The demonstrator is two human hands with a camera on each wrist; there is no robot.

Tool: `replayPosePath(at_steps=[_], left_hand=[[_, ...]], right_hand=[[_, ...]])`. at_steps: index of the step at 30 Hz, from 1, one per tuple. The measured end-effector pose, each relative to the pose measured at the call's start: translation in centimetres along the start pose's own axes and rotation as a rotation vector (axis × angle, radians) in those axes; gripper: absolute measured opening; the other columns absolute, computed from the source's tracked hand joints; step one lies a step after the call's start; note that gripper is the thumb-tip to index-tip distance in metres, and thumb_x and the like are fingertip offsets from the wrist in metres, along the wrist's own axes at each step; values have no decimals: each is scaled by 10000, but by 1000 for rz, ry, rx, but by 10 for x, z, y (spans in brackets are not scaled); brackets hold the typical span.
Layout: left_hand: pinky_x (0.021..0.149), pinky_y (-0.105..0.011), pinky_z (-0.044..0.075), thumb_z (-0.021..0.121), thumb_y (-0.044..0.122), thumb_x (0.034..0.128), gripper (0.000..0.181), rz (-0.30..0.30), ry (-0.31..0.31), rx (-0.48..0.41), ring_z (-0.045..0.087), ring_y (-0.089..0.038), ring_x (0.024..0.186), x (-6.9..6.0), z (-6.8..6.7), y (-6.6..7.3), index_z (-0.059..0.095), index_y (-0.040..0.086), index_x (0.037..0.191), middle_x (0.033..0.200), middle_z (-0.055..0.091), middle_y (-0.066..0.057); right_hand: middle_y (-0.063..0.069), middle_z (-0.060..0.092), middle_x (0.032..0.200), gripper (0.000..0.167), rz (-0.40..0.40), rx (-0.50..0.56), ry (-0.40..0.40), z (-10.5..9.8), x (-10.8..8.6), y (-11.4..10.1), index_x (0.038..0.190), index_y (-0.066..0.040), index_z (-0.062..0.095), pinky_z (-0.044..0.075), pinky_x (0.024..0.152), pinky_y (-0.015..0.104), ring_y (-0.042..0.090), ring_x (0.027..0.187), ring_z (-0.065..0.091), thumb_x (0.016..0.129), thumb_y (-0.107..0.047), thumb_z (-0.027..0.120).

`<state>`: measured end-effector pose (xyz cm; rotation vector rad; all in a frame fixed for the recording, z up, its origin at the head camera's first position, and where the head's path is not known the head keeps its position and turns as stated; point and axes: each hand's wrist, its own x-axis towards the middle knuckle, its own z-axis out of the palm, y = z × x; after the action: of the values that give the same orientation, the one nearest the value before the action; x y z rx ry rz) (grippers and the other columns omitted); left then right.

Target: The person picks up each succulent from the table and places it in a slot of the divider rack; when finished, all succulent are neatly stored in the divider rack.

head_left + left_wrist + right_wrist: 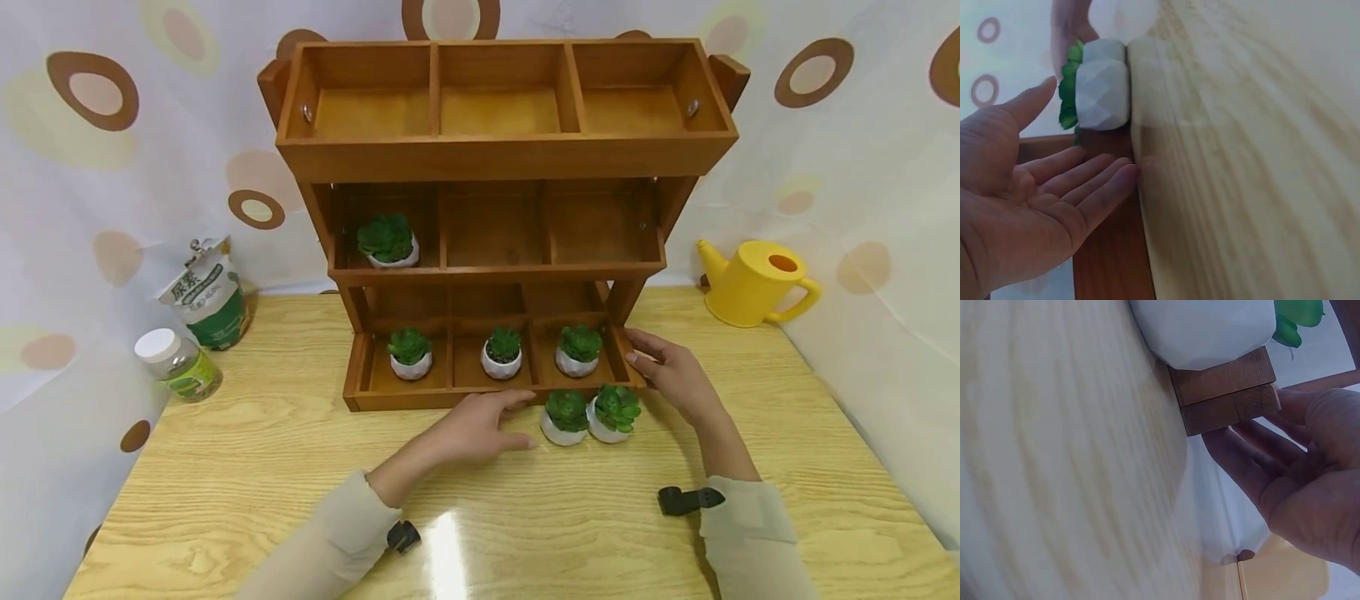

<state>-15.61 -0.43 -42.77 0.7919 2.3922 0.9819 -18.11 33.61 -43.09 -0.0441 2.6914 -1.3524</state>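
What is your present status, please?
Left hand beside green succulent in white faceted pot. Right hand touching brown wooden rack. Second succulent alongside; both before rack.

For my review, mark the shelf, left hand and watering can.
Shelf (pixel 510 160): head view, front board of the top tier.
Left hand (pixel 477 427): head view, back of the hand.
Watering can (pixel 742 287): head view, yellow body.

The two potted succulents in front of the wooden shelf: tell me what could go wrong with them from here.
The left hand is close to the left potted succulent and might knock it into the right potted succulent, close beside it. The right hand touches the right end of the wooden shelf; if that shifts the shelf forward, its front board could push or tip both.
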Motion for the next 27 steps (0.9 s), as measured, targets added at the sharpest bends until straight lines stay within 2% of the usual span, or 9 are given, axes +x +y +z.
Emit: replayPosePath(at_steps=[5, 8, 10, 15, 17, 21, 27], left_hand=[[1064, -359, 502, 743, 416, 920, 713, 37, 27, -3, 595, -205, 1319, 10, 7, 2, 452, 215, 1539, 1506, 553, 9], [1070, -340, 496, 754, 405, 913, 728, 46, 24, 30, 590, -191, 1323, 15, 11, 4, 451, 192, 1540, 1509, 551, -4], [1074, -335, 491, 754, 414, 911, 753, 49, 13, 56, 579, -189, 1333, 18, 13, 7, 433, 177, 1549, 1514, 544, -18], [1076, -357, 491, 745, 457, 910, 811, 29, -21, 70, 547, -208, 1366, 23, 16, 15, 380, 159, 1570, 1519, 536, -48], [1072, -365, 495, 747, 462, 907, 807, 15, -26, 62, 541, -212, 1371, 24, 17, 18, 385, 162, 1563, 1514, 540, -51], [1062, -360, 498, 763, 442, 898, 785, 7, -24, 59, 553, -204, 1354, 26, 17, 21, 407, 172, 1543, 1503, 551, -44], [1080, -348, 481, 786, 398, 886, 746, 31, -2, 76, 535, -187, 1368, 32, 20, 22, 453, 208, 1526, 1506, 547, 4]], right_hand=[[278, 429, 1549, 597, 27, 32, -24, 2, 2, 2, 1603, -150, 326, 512, 1036, 500, 435, 1379, 497, 1073, -362, 500], [285, 435, 1542, 599, 39, 45, -38, 3, 2, 4, 1611, -170, 308, 485, 1053, 558, 449, 1394, 475, 1076, -368, 492], [277, 455, 1531, 601, 50, 40, -34, 1, 1, 5, 1611, -194, 311, 501, 1033, 547, 448, 1390, 481, 1072, -384, 496], [276, 456, 1530, 604, 59, 44, -34, -2, 1, 5, 1614, -211, 303, 548, 909, 354, 454, 1384, 481, 1070, -392, 496], [280, 450, 1533, 600, 64, 53, -38, -2, 1, 5, 1616, -208, 296, 544, 884, 317, 454, 1388, 475, 1074, -376, 493], [286, 453, 1527, 596, 69, 60, -45, -1, 1, 3, 1617, -201, 291, 551, 917, 368, 455, 1387, 474, 1078, -359, 490], [276, 470, 1519, 618, 70, 59, -36, -1, -1, 2, 1613, -206, 306, 544, 964, 425, 444, 1385, 484, 1064, -410, 502]])
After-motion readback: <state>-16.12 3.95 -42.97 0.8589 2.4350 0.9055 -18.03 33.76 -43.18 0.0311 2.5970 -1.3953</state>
